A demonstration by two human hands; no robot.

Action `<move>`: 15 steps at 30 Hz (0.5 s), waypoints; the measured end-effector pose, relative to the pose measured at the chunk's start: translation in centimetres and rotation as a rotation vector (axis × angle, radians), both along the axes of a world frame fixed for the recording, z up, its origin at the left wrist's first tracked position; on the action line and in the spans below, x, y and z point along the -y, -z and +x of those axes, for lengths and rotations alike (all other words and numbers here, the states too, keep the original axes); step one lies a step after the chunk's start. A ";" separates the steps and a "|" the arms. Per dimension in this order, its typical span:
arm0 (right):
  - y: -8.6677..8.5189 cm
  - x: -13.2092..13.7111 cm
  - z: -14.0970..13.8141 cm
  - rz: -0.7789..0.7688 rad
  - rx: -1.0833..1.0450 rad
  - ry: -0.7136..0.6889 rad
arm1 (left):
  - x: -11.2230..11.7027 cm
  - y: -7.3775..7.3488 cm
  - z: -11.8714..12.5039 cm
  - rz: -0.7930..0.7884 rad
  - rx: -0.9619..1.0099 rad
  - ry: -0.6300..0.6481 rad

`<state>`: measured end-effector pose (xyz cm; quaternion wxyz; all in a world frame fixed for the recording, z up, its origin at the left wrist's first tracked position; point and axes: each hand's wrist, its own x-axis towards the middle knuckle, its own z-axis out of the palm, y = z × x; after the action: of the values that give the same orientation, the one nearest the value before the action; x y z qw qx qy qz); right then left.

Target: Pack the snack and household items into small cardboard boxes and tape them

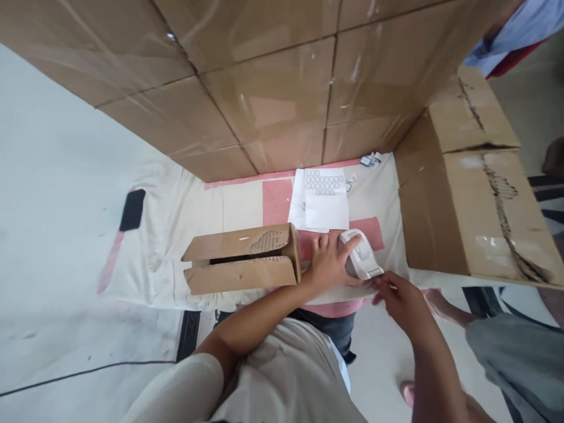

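Observation:
My left hand (328,267) is closed around a white tape dispenser (363,255), thumb over its top, and steadies it near the front edge of the cloth-covered table. At the dispenser's front end, the fingers of my right hand (399,299) are pinched together. Whatever lies between them is too small to make out. Just left of my left hand lies a long cardboard box (240,276), its top flaps parted by a narrow dark gap. Beyond my hands are white paper sheets (326,202) with rows of small printed outlines.
Stacked cardboard boxes (268,88) wall off the back. More taped boxes (497,217) stand at the right. A dark phone-like object (133,210) lies at the left end. Small blue-and-white tags (371,160) rest behind the sheets. Another person's leg (506,346) shows at right.

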<state>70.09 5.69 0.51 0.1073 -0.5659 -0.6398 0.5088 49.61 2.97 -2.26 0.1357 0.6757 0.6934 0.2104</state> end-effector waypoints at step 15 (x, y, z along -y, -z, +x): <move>-7.5 5.0 -0.8 0.269 -0.220 -0.228 | 9.3 -10.5 -2.7 -0.052 0.536 0.235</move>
<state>69.25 0.73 8.06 0.1926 -0.4113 -0.7464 0.4865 46.93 -6.33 8.22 0.3548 0.6679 0.5548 0.3467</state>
